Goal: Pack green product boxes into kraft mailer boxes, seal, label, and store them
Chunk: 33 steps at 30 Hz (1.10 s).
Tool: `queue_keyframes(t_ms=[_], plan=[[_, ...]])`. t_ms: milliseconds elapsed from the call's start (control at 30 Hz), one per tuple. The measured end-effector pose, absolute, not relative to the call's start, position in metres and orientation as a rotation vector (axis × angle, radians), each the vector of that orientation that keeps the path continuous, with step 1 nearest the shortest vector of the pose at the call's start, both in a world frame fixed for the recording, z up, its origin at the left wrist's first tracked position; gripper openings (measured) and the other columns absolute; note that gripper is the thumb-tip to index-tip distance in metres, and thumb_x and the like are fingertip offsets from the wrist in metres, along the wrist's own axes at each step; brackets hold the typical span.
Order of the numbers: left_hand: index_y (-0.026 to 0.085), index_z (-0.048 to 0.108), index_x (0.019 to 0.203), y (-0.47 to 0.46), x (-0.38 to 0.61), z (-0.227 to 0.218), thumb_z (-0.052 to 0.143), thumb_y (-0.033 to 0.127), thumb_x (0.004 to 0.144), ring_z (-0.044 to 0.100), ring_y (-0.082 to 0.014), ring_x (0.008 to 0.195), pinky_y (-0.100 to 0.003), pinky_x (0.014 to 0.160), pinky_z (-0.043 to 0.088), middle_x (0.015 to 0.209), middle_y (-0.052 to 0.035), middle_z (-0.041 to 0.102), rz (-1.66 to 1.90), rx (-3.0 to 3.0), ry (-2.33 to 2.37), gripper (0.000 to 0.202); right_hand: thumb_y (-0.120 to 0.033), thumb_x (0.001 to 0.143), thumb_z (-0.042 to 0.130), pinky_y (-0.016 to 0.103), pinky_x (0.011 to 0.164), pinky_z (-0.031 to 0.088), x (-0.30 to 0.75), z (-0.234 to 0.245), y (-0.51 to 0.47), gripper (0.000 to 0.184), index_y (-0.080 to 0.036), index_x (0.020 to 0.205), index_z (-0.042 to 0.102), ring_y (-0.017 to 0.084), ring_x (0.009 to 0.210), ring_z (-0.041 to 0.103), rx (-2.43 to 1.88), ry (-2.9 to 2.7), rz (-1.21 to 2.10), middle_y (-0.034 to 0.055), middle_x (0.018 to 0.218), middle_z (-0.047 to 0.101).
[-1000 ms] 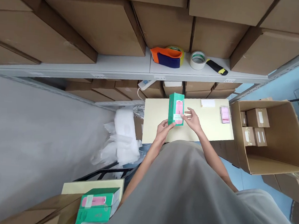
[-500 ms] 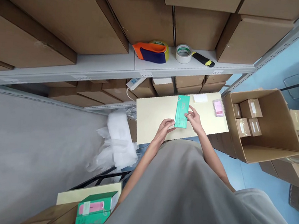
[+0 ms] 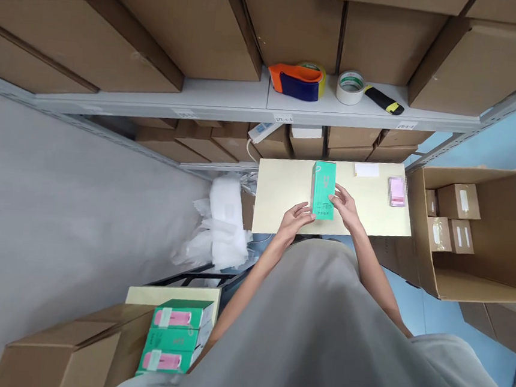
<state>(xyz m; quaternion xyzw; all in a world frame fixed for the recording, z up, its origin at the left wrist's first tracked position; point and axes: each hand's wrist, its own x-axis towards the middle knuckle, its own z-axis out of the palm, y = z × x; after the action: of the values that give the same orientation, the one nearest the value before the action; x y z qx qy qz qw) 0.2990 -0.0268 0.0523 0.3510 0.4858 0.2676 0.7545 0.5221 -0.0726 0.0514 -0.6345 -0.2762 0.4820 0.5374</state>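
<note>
The green carton (image 3: pixel 324 192) is between the fingers of the two hands, over the table (image 3: pixel 281 186); I cannot tell whether its bottom touches the surface. The right hand (image 3: pixel 346 208) has its fingers clamped on the carton's right edge, with the thumb lying on the printed face. The left hand (image 3: pixel 294 222) has its thumb at the lower left corner of the carton, and its other fingers are a little apart from each other; whether they press on the carton, I cannot tell. To the right of the right fingers and farther away, a white card (image 3: pixel 366 170) and a pink packet (image 3: pixel 396 192) lie on the same table. Beyond the fingers, on the shelf (image 3: pixel 230 95), are an orange and blue tape dispenser (image 3: pixel 297 81), a white tape roll (image 3: pixel 349 97) and a black and yellow cutter (image 3: pixel 383 100). Well to the right of the fingers is an open cardboard box (image 3: pixel 498 238) with small brown boxes (image 3: pixel 458 201) inside. To the left of the left fingers hangs white foam wrap (image 3: pixel 228 224).
</note>
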Motion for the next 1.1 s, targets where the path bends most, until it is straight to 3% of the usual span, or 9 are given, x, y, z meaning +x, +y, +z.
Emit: queue_keyframes(t_ms=[200, 333, 467, 600, 800, 933, 1100], plan=[[0.021, 0.073, 0.135, -0.035, 0.292, 0.048, 0.110, 0.037, 0.060, 0.076, -0.0349, 0.126, -0.054, 0.111, 0.065, 0.135, -0.0160, 0.076, 0.778, 0.951, 1.300, 0.085, -0.070, 0.083, 0.091, 0.057, 0.115, 0.067, 0.486, 0.056, -0.051, 0.117, -0.028, 0.181, 0.044, 0.039, 0.137, 0.076, -1.657, -0.782, 1.002, 0.0215, 0.163, 0.067], [0.026, 0.070, 0.145, -0.048, 0.292, 0.057, 0.108, 0.035, 0.062, 0.070, -0.0340, 0.133, -0.047, 0.102, 0.070, 0.144, -0.0153, 0.067, 0.885, 1.099, 1.312, 0.091, -0.065, 0.086, 0.091, 0.059, 0.124, 0.061, 0.463, 0.061, -0.045, 0.113, -0.033, 0.182, 0.041, 0.040, 0.142, 0.071, -1.693, -0.938, 0.860, 0.0168, 0.164, 0.068], [0.025, 0.065, 0.153, -0.050, 0.280, 0.069, 0.107, 0.040, 0.067, 0.069, -0.0356, 0.139, -0.049, 0.107, 0.068, 0.149, -0.0172, 0.067, 0.865, 1.025, 1.237, 0.098, -0.066, 0.085, 0.090, 0.053, 0.116, 0.065, 0.461, 0.064, -0.045, 0.116, -0.028, 0.182, 0.040, 0.037, 0.129, 0.077, -1.577, -0.852, 0.969, 0.0183, 0.157, 0.073], [0.022, 0.074, 0.139, -0.044, 0.259, 0.076, 0.105, 0.047, 0.072, 0.073, -0.0368, 0.140, -0.056, 0.119, 0.062, 0.148, -0.0179, 0.076, 0.729, 0.729, 1.077, 0.078, -0.072, 0.083, 0.088, 0.050, 0.109, 0.067, 0.460, 0.073, -0.048, 0.117, -0.027, 0.180, 0.042, 0.036, 0.127, 0.078, -1.429, -0.772, 1.130, 0.0158, 0.144, 0.079], [0.018, 0.081, 0.121, -0.046, 0.247, 0.078, 0.112, 0.044, 0.059, 0.079, -0.0338, 0.125, -0.056, 0.126, 0.055, 0.123, -0.0145, 0.086, 0.702, 0.686, 1.016, 0.074, -0.075, 0.087, 0.083, 0.050, 0.110, 0.067, 0.451, 0.085, -0.045, 0.108, -0.029, 0.178, 0.049, 0.037, 0.127, 0.077, -1.379, -0.890, 1.223, 0.0125, 0.141, 0.081], [0.018, 0.077, 0.119, -0.048, 0.251, 0.072, 0.111, 0.046, 0.055, 0.080, -0.0351, 0.121, -0.056, 0.120, 0.057, 0.116, -0.0139, 0.085, 0.799, 0.733, 1.149, 0.078, -0.076, 0.089, 0.083, 0.052, 0.112, 0.067, 0.451, 0.080, -0.038, 0.104, -0.028, 0.176, 0.053, 0.038, 0.137, 0.073, -1.381, -0.972, 1.233, 0.0143, 0.152, 0.076], [0.021, 0.070, 0.122, -0.050, 0.256, 0.069, 0.111, 0.041, 0.056, 0.079, -0.0350, 0.118, -0.051, 0.107, 0.064, 0.119, -0.0142, 0.080, 0.875, 0.834, 1.374, 0.080, -0.079, 0.081, 0.090, 0.052, 0.109, 0.069, 0.439, 0.069, -0.035, 0.123, -0.028, 0.183, 0.042, 0.038, 0.139, 0.073, -1.497, -0.946, 1.164, 0.0197, 0.164, 0.065]])
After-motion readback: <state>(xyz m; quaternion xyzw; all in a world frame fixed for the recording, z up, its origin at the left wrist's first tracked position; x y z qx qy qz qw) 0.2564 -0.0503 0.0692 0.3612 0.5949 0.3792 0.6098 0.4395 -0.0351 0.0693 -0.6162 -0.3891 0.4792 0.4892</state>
